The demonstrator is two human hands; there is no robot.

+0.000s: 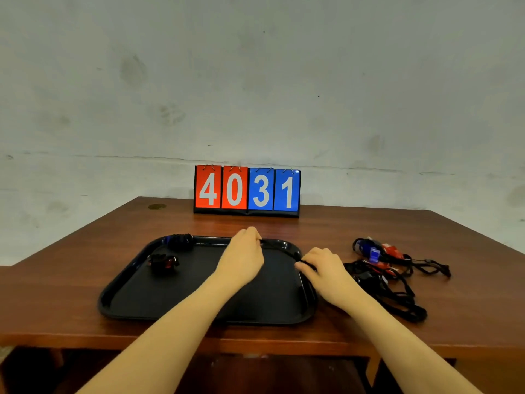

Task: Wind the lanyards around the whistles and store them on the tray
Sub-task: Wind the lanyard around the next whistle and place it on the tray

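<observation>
A black tray (119, 294) is set on the table (71, 280), and two wound whistles (163, 261) are already stored in the tray's far left part, one at the corner and one just nearer. To the right of the tray a tangled pile (383, 268) of blue and red whistles is left to be wound. Over the tray's far right corner a black lanyard (284, 250) is stretched between the left hand (244, 255) and the right hand (324, 270), each pinched on it; its whistle cannot be made out.
</observation>
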